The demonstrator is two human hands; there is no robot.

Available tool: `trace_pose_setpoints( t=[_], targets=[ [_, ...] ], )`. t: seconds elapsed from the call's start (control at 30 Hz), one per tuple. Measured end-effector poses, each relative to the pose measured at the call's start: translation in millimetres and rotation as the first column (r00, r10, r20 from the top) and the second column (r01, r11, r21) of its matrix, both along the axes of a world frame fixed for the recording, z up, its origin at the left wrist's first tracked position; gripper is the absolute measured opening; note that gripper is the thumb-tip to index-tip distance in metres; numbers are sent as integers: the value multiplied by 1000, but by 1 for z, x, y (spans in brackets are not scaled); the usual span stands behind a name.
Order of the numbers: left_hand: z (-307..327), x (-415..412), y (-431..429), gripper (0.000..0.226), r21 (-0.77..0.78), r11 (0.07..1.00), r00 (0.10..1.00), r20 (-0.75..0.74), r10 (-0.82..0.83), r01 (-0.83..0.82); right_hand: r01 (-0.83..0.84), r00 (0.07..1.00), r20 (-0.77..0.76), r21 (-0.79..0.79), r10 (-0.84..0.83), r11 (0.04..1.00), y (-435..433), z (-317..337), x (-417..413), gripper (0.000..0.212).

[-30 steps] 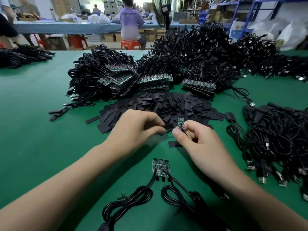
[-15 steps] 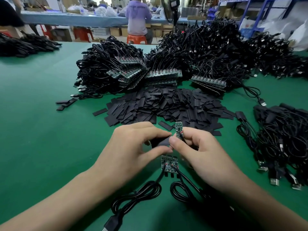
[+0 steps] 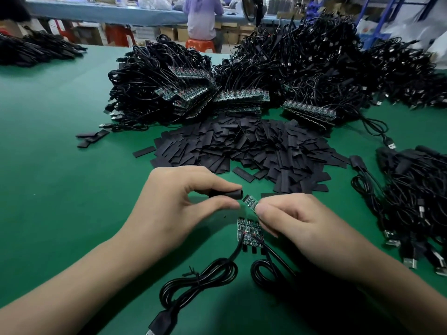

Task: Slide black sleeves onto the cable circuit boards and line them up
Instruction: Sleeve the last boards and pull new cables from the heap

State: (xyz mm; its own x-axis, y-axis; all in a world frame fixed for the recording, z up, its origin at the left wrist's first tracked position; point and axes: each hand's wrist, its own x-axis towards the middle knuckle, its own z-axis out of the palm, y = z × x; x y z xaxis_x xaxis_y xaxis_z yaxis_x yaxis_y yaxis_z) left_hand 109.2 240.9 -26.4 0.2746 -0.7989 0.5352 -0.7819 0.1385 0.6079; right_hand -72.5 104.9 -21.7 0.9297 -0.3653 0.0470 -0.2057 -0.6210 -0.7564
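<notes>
The left hand (image 3: pixel 183 209) pinches a black sleeve (image 3: pixel 226 193) between thumb and forefinger, holding it level above the green tabletop (image 3: pixel 60 189) with its open end turned to the right. The right hand (image 3: pixel 297 228) has its fingers (image 3: pixel 263 210) closed on a small green circuit board (image 3: pixel 250 201), gripped at its lower end. The board's free tip points up and left at the sleeve's mouth, just beside it and not inside.

Below the two hands a row of bare boards (image 3: pixel 250 232) lies flat on the tabletop, side by side and touching. Their coiled black cables (image 3: pixel 200 279) trail toward the near edge, one ending in a USB plug (image 3: pixel 159 322).

Beyond the hands lies a loose pile of flat black sleeves (image 3: pixel 254 146). Behind it rise heaps of cables with stacked boards (image 3: pixel 193 93). A further heap of cables (image 3: pixel 416 201) sits to the right, near the right forearm. In the background a person in a purple top (image 3: pixel 202 18) sits on an orange stool (image 3: pixel 200 44).
</notes>
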Motion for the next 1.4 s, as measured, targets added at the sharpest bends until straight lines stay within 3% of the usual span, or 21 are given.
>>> trace_pose_setpoints(
  t=[0.27,0.5,0.73,0.93,1.13,1.27,1.4],
  targets=[
    [2,3,3,24,28,997,991,112,-70,67,-55,998,-34,151,60,987,-2,6,-2,45],
    [0,1,3,22,42,995,990,108,-93,89,-80,994,-64,146,91,986,1,4,-3,44],
    [2,6,4,24,99,987,928,339,-153,126,-101,988,-96,163,118,981,-3,5,-3,46],
    [1,3,5,23,129,975,968,155,-198,179,-127,982,-136,55,133,990,-2,6,-5,45],
    [0,2,4,21,186,958,967,94,-237,217,-163,971,-169,39,167,986,-2,9,-6,45],
    [1,1,4,21,172,963,968,106,-229,209,-160,970,-179,54,167,986,-3,9,-7,45],
    [1,-5,3,22,156,963,926,280,-255,218,-161,970,-179,36,165,986,-4,7,-5,41]
  ],
)
